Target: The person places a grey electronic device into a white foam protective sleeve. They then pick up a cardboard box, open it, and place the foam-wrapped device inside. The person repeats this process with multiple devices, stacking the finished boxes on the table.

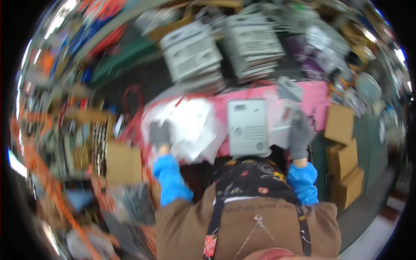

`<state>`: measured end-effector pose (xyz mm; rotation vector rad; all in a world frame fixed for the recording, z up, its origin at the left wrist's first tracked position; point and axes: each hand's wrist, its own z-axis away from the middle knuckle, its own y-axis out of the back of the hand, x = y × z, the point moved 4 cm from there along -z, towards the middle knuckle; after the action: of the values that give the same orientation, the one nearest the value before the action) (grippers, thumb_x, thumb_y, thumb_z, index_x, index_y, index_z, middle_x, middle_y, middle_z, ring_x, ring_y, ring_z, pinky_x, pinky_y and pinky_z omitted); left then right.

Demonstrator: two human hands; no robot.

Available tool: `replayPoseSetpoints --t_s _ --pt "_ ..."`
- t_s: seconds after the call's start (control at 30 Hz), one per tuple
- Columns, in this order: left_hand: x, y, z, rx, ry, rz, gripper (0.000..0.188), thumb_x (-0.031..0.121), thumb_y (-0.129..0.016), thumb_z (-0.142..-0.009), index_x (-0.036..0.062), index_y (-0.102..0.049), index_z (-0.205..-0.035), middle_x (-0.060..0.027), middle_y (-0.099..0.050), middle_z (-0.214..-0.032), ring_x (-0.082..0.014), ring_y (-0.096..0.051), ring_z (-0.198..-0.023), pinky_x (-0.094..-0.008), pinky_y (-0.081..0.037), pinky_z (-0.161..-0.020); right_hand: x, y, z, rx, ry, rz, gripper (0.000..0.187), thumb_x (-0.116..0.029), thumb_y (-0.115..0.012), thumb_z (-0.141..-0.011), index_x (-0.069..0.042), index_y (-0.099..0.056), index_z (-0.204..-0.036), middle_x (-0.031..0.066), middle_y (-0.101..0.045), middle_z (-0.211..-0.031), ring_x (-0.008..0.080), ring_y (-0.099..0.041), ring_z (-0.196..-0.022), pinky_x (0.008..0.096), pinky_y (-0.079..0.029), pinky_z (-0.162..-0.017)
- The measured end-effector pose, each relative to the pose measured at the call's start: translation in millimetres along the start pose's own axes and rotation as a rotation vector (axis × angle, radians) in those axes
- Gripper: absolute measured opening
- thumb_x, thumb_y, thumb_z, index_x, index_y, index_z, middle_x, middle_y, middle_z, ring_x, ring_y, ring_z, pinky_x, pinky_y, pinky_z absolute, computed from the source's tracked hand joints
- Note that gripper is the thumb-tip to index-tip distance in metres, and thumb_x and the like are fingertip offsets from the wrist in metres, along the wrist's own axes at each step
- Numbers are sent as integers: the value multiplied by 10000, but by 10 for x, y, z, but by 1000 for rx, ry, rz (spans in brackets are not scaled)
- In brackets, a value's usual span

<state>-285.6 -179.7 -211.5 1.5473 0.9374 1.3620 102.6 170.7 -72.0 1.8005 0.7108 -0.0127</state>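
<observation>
My left hand (160, 133), in a grey glove, is at the left edge of a heap of white plastic bags (190, 123). Blur hides how its fingers are set. On the right, my gloved right hand (300, 135) grips the side of a clear plastic bag (279, 125) with something small and reddish inside. Between my hands a flat, pale grey printed card (248, 125) lies close to my body, over a pink sheet (318, 97).
Two tall stacks of similar cards, a left stack (193, 54) and a right stack (253, 45), stand at the back. Several cardboard boxes (344, 173) are at the right. An open carton (123, 162) stands left. Clear and purple plastic packs (318, 52) crowd the far right.
</observation>
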Motion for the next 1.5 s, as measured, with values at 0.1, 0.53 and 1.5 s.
replayPoseSetpoints --t_s 0.1,0.53,1.5 --pt "454 465 256 263 -115 186 677 464 -710 -850 61 -519 -1359 -208 -611 -1238 -345 -584 -1121 -429 -479 -943 -173 -50 -42 4 227 -97 244 -127 -610 -869 -106 -695 -1097 120 -650 -731 306 -621 -602 419 -480 -560" --pt "2537 518 2064 -1220 -219 1116 412 455 -556 -995 72 -567 -846 -7 -486 -635 -95 -447 -515 -235 -376 -485 -457 519 381 272 926 -215 187 -217 -649 -689 -142 -572 -842 -10 -489 -738 160 -546 -711 293 -455 -589" --pt "3098 727 2398 -924 -433 979 173 158 -660 -898 3 -641 -823 -15 -580 -671 -76 -506 -570 -235 -417 -518 -131 518 351 63 1321 -173 105 -237 -606 -773 -147 -551 -770 21 -537 -713 198 -575 -674 347 -440 -497"
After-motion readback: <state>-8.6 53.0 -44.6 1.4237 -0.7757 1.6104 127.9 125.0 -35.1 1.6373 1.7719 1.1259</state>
